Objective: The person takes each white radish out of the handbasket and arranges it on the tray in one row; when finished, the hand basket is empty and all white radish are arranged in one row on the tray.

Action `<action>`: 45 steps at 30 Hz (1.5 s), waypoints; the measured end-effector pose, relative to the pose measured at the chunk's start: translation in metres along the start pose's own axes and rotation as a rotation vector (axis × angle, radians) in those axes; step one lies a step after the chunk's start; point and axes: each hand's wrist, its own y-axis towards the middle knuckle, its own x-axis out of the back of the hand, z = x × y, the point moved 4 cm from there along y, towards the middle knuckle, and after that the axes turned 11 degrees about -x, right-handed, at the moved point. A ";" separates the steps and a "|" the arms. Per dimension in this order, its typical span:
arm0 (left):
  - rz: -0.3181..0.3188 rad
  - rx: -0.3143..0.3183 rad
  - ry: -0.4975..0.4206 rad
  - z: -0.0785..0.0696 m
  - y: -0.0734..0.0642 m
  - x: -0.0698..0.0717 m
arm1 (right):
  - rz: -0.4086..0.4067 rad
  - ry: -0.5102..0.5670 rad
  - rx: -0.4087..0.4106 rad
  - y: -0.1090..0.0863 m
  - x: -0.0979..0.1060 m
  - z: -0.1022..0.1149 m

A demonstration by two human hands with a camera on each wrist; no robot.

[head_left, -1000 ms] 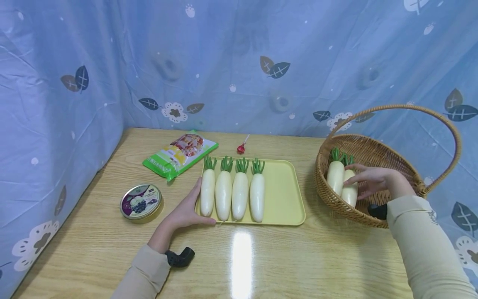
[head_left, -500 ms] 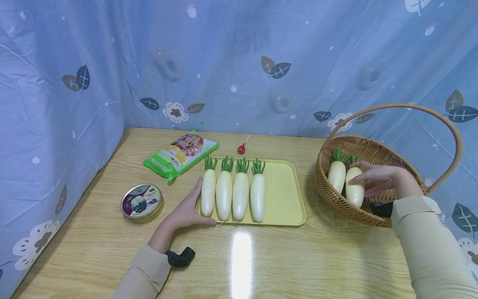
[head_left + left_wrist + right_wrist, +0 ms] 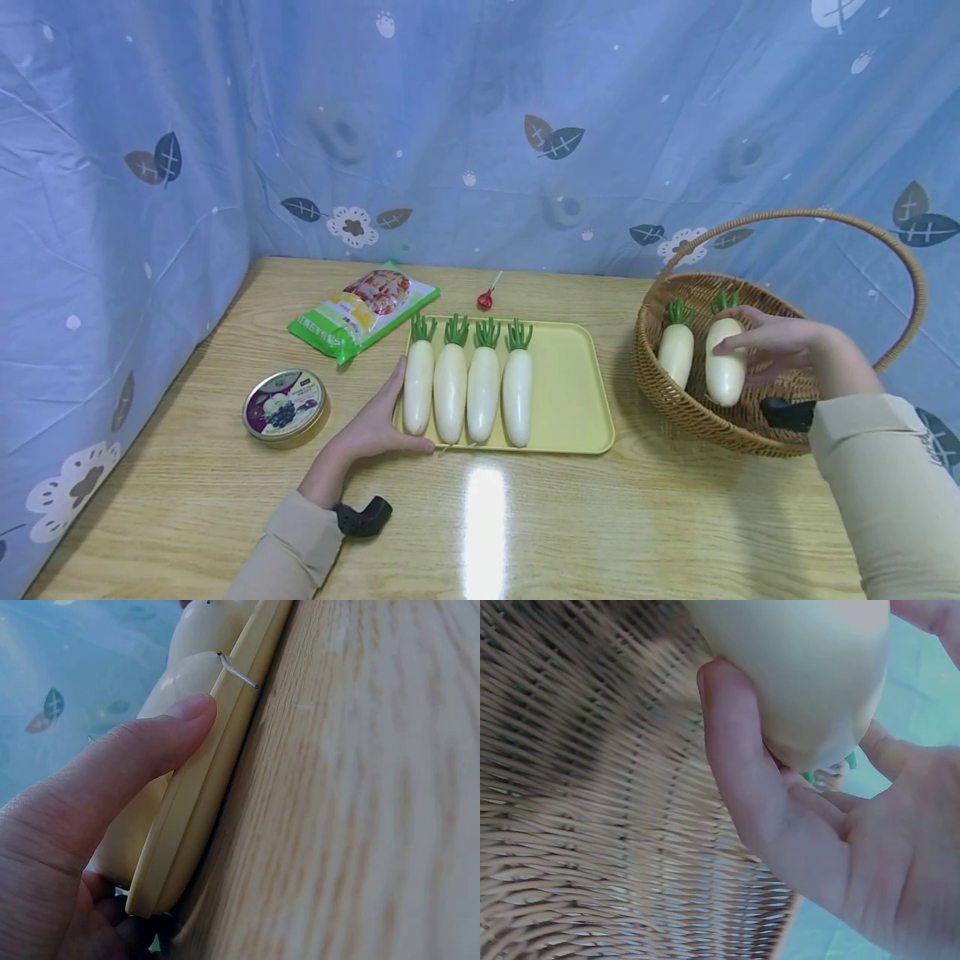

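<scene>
In the head view my right hand [image 3: 776,340] grips a white radish [image 3: 726,367] with green leaf stubs, inside the wicker basket [image 3: 705,427]. The right wrist view shows the fingers curled round this radish [image 3: 802,682], above the woven wall. Another white radish [image 3: 677,354] lies beside it, at the basket's left. My left hand [image 3: 375,421] holds the near left corner of a yellow tray [image 3: 573,387]. In the left wrist view the thumb presses on the tray rim [image 3: 191,799], fingers partly hidden round the corner. Several white radishes [image 3: 483,392] lie side by side on the tray.
A green and white food packet [image 3: 363,308] lies behind the tray on the left. A red lollipop [image 3: 486,298] is near the back edge. A round tin [image 3: 283,406] stands left of my left hand. The basket's tall handle [image 3: 817,214] arches up; a blue curtain [image 3: 450,125] hangs behind.
My right hand has moved right and slightly back with the radish, drawing it up and apart from the other radish in the basket. The left hand and tray have not moved.
</scene>
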 end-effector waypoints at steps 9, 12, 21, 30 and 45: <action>-0.020 -0.018 0.029 0.032 0.004 -0.005 | -0.094 -0.019 0.066 -0.014 0.002 0.011; -0.021 -0.018 0.038 0.039 0.005 -0.006 | -0.101 -0.028 0.070 -0.019 0.001 0.014; -0.023 -0.023 0.048 0.039 0.006 -0.006 | -0.118 -0.005 0.122 -0.033 -0.007 0.022; -0.016 0.001 0.020 0.008 0.001 -0.001 | -0.151 -0.017 0.159 -0.042 -0.019 0.027; -0.024 -0.017 0.055 0.043 0.005 -0.006 | -0.241 -0.024 0.245 -0.054 -0.036 0.030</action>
